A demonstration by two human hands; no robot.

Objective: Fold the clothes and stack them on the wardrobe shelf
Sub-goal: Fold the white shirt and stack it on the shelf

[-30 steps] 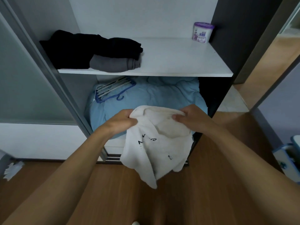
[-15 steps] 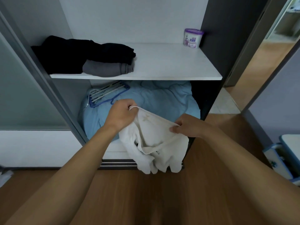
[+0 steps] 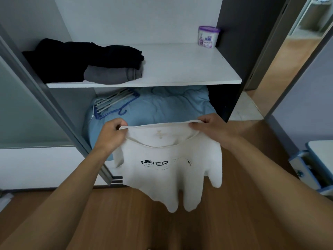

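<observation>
I've got the white T-shirt (image 3: 167,170) hanging in the air before the open wardrobe, below the shelf (image 3: 180,69), print facing me. Left grip (image 3: 111,136) pinches one side of the collar, right grip (image 3: 210,127) the other, both clamped on cloth. Up on the shelf, folded black clothes (image 3: 86,56) lie on a grey piece (image 3: 111,75).

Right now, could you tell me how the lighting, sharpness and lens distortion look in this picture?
Head view: dim, cool light overall, brighter at the doorway upper right; the black clothes lose their folds in shadow; the shirt is fairly sharp, NEVER legible but the rest of its print smeared; the wide lens splays the wardrobe frame outward.
</observation>
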